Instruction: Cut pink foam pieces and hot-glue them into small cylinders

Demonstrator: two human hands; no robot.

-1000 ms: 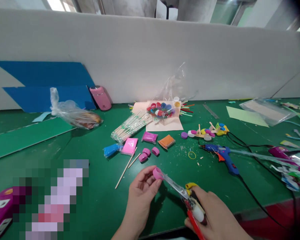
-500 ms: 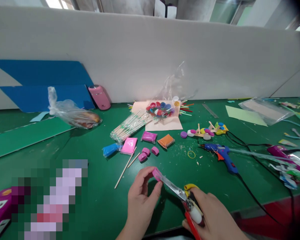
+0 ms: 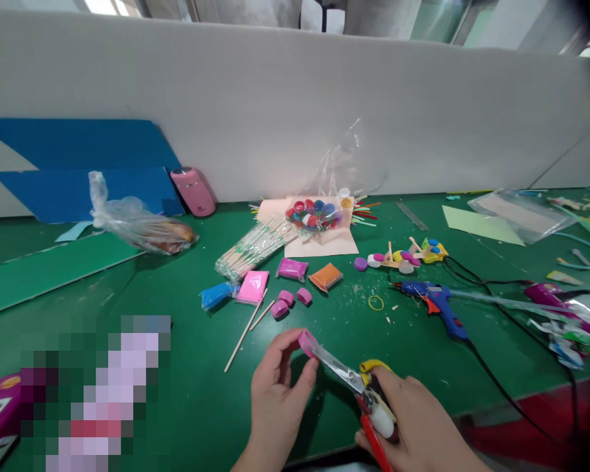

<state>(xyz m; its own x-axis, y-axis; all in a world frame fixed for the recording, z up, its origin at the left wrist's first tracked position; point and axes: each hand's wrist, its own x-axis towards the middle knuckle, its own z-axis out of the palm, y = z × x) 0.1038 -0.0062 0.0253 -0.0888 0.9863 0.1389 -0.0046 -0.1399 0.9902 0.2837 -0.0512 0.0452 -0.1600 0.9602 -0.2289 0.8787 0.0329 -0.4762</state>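
A small pink ring [image 3: 305, 343], like a bottle-cap band, is pinched between the thumb and fingers of my left hand [image 3: 281, 390]. My right hand [image 3: 415, 419] grips scissors [image 3: 341, 372] by their handles, one yellow and one red. Their metal blades point up and left, with the tips at the ring's right side. Whether the tips are inside the ring or only against it I cannot tell. Just beyond my left hand lie several pink rings [image 3: 286, 298], beside a short wooden stick [image 3: 262, 315] and a longer wooden stick [image 3: 246, 331].
Clay packets, including an orange packet [image 3: 326, 277] and a blue packet [image 3: 216, 296], lie past the rings. A blue glue gun [image 3: 435, 301] with a black cord rests at right. Behind stand bagged sticks [image 3: 255, 246], a bag of bottle caps [image 3: 317, 216] and a pink flask [image 3: 194, 191].
The camera view has shifted very slightly. Both hands keep nearly the same pose, with the ring and scissors still held together.
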